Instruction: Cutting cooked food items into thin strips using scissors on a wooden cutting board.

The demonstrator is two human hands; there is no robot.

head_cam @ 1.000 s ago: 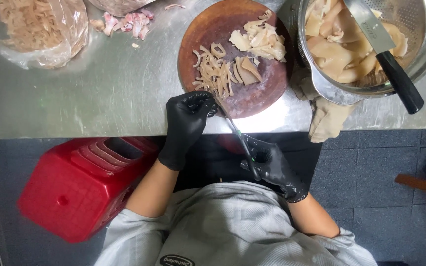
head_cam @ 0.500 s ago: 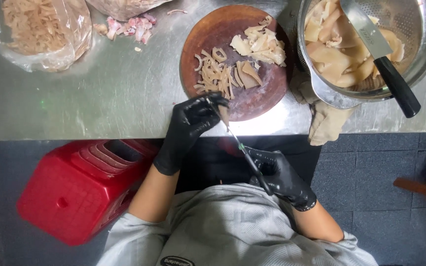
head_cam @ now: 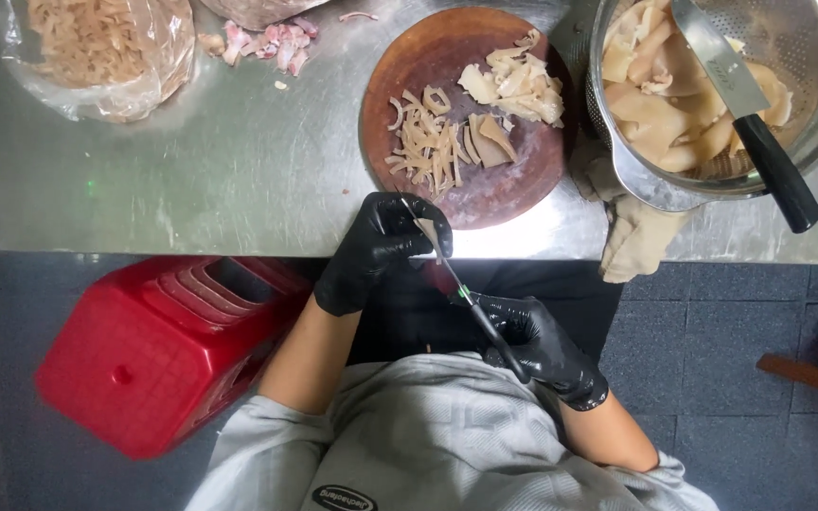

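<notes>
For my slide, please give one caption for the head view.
Gloved left hand holds a pale strip while right hand cuts it with scissors near round board.

Counts: 2 gloved hands, left hand and right hand. 2 knives: small knife in hand, cleaver in the colander. 1 round cutting board, 1 steel colander, 1 plastic bag, 1 cloth, 1 red stool.

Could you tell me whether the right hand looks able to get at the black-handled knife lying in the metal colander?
Probably not at once: the right hand is closed on slim scissors below the table edge. The black-handled knife lies unobstructed, its handle over the metal colander's rim.
</notes>
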